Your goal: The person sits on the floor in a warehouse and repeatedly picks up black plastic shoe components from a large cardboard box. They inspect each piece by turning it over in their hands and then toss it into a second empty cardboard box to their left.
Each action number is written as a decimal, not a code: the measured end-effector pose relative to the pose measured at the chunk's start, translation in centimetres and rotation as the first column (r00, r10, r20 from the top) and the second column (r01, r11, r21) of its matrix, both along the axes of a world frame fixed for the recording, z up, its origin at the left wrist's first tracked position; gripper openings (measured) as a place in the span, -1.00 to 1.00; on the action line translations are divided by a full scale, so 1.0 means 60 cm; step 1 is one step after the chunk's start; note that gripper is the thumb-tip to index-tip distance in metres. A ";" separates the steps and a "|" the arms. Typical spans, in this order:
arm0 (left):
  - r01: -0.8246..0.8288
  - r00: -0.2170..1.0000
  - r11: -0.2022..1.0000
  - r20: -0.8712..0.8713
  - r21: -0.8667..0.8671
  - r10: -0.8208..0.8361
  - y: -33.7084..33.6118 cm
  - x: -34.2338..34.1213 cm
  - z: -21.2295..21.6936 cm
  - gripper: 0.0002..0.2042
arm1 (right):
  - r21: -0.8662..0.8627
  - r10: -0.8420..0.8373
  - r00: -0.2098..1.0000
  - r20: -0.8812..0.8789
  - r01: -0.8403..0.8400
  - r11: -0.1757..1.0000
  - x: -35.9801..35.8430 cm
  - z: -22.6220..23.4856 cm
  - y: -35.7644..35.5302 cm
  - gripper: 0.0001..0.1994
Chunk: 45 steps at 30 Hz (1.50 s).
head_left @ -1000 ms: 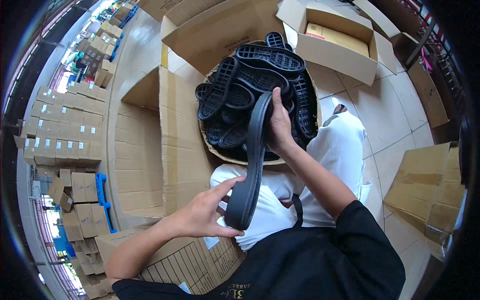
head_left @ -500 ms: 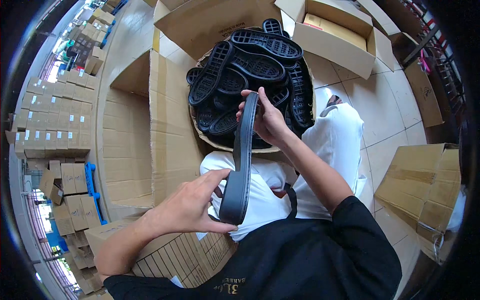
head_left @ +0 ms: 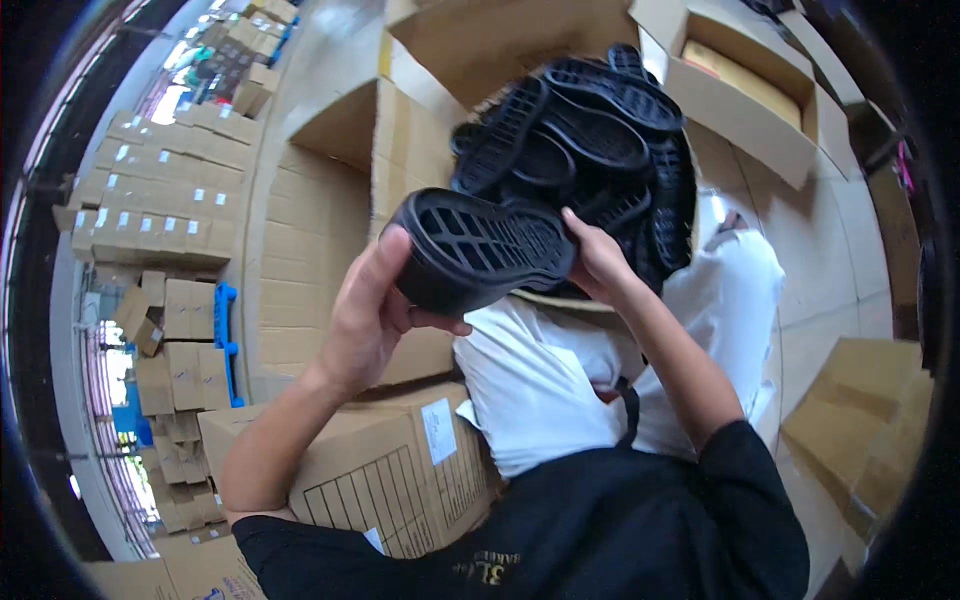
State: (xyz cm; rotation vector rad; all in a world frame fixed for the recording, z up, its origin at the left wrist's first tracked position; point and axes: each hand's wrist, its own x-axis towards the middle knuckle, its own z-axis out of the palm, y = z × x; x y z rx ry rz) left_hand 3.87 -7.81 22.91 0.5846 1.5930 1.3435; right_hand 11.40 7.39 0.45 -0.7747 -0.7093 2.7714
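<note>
A black shoe sole [head_left: 490, 246] is held between both hands in front of my lap, its ribbed, hollow inner face tilted up toward me. My left hand [head_left: 370, 300] grips the thick heel end, thumb on the rim and fingers beneath. At the narrower toe end, my right hand [head_left: 597, 262] has its thumb along the edge; its other fingers are mostly hidden behind the sole. Just beyond, a cardboard box holds a heap of similar black soles [head_left: 597, 135], partly covered by the held one.
An open carton [head_left: 310, 250] stands at the left of the heap. A closed carton [head_left: 370, 470] sits by my left elbow. Another open box [head_left: 745, 95] lies at the far right, and a carton [head_left: 850, 430] at the near right. Stacked cartons [head_left: 165, 190] line the far left.
The sole has turned from edge-on and upright to lying crosswise, its inner face now showing. My left hand has risen with the heel end. The whole view has shifted.
</note>
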 end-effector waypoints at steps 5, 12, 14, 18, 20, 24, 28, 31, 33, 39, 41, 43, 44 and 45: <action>-0.186 0.979 0.982 0.078 -0.031 0.188 -0.003 -0.037 0.007 -0.35 | 0.027 0.024 0.999 -0.028 -0.023 0.999 0.020 0.049 0.005 -0.58; -0.181 0.974 0.981 0.128 -0.072 0.189 -0.006 -0.054 0.004 -0.34 | -0.039 0.070 0.996 -0.055 -0.072 0.997 0.021 0.049 0.011 -0.60; -0.168 0.976 0.974 0.113 -0.151 0.186 0.009 -0.048 0.024 -0.33 | 0.035 0.108 0.994 0.009 -0.108 0.993 0.024 0.047 0.025 -0.61; -0.228 0.967 0.968 -0.144 -0.102 0.212 -0.015 -0.089 0.020 -0.54 | 0.146 0.078 0.976 -0.205 -0.048 0.988 0.026 0.061 0.020 -0.54; -0.382 0.909 0.916 -0.129 0.121 0.396 -0.053 -0.151 0.027 -0.59 | 0.160 0.042 0.964 -0.264 0.000 0.987 0.020 0.060 0.024 -0.45; -0.535 0.731 0.687 -0.138 0.492 0.669 -0.098 -0.252 0.035 -0.55 | 0.195 -0.343 0.939 0.008 0.335 0.922 0.020 0.008 0.078 -0.50; -0.713 0.623 0.516 0.091 0.475 0.777 -0.104 -0.273 0.012 -0.50 | 0.369 -0.590 0.800 0.109 0.519 0.771 0.020 -0.062 0.137 -0.50; -0.723 0.639 0.581 0.044 0.373 0.768 -0.103 -0.258 -0.046 -0.48 | 0.773 -0.734 0.600 0.318 0.284 0.567 -0.014 -0.092 0.172 -0.44; -0.590 0.744 0.714 -0.088 0.377 0.662 -0.060 -0.224 -0.046 -0.48 | 0.899 -0.790 0.518 0.327 0.087 0.429 -0.020 -0.101 0.204 -0.34; -0.413 0.868 0.901 -0.244 0.132 0.433 -0.008 -0.138 -0.025 -0.54 | 0.907 -0.653 0.630 0.421 -0.294 0.301 -0.037 -0.077 0.244 -0.44; -0.312 0.907 0.949 -0.282 0.052 0.314 -0.013 -0.131 -0.023 -0.58 | 0.968 -0.658 0.710 0.251 -0.206 0.147 -0.038 -0.063 0.230 -0.58; -0.173 0.930 0.985 -0.328 0.006 0.166 -0.005 -0.129 -0.028 -0.65 | 0.979 -0.714 0.688 0.133 -0.205 -0.015 -0.027 -0.012 0.207 -0.67; -0.100 0.922 0.995 -0.378 -0.027 0.083 0.000 -0.129 -0.039 -0.69 | 0.982 -0.704 0.710 -0.005 -0.129 -0.137 -0.020 0.015 0.191 -0.70; -0.048 0.894 0.999 -0.446 -0.008 0.039 -0.002 -0.132 -0.059 -0.69 | 0.978 -0.702 0.708 -0.075 -0.086 -0.191 -0.021 0.041 0.178 -0.73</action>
